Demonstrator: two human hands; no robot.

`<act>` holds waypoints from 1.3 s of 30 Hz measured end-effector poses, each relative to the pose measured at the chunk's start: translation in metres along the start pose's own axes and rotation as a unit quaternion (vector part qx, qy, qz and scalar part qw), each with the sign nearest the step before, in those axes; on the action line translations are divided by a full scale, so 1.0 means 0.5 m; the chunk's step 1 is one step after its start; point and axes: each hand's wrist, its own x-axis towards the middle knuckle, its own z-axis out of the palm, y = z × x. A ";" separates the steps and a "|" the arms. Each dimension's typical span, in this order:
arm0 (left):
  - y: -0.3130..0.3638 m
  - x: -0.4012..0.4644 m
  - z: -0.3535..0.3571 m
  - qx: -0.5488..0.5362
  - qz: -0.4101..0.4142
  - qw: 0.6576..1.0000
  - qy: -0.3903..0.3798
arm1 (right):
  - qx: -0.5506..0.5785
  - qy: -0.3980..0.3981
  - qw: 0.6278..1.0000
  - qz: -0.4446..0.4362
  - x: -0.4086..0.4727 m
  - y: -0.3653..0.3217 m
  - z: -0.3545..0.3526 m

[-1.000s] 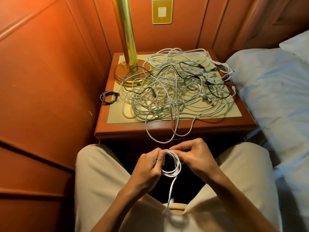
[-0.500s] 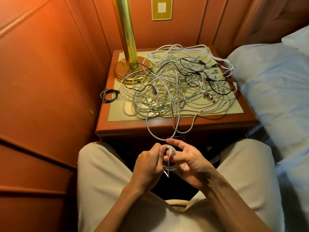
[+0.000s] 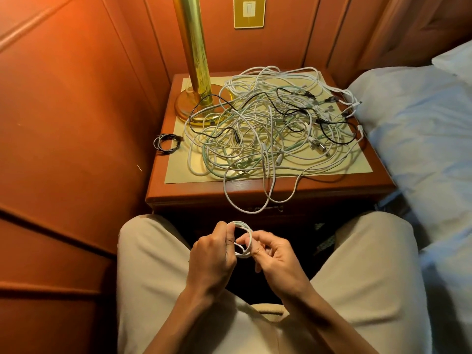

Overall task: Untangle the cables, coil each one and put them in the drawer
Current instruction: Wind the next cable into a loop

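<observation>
I see a polished, glossy brass lamp (image 3: 195, 72) upper centre, on a smooth varnished wood nightstand (image 3: 178, 192). The tangle (image 3: 268, 134) at centre looks like matt plastic cable. My trousers (image 3: 153, 264) are matt cloth, the bedding (image 3: 421, 139) at right soft fabric.

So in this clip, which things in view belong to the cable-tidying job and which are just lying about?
Part of the job:
- white cable coil, held by left hand and right hand
- tangled cable pile on the nightstand
- small black coiled cable

Just there:
- brass lamp
- wall switch plate
- bed
</observation>
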 end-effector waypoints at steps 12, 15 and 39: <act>-0.018 0.021 -0.028 0.072 0.030 0.996 -0.032 | 0.210 0.028 0.967 0.145 0.020 -0.003 -0.060; -0.003 0.026 -0.031 -0.122 -0.076 0.988 -0.058 | -0.054 0.067 0.996 0.004 0.016 0.018 -0.059; 0.039 0.015 0.043 -0.073 -0.055 0.995 -0.030 | 0.289 0.005 0.943 0.164 -0.005 -0.021 -0.027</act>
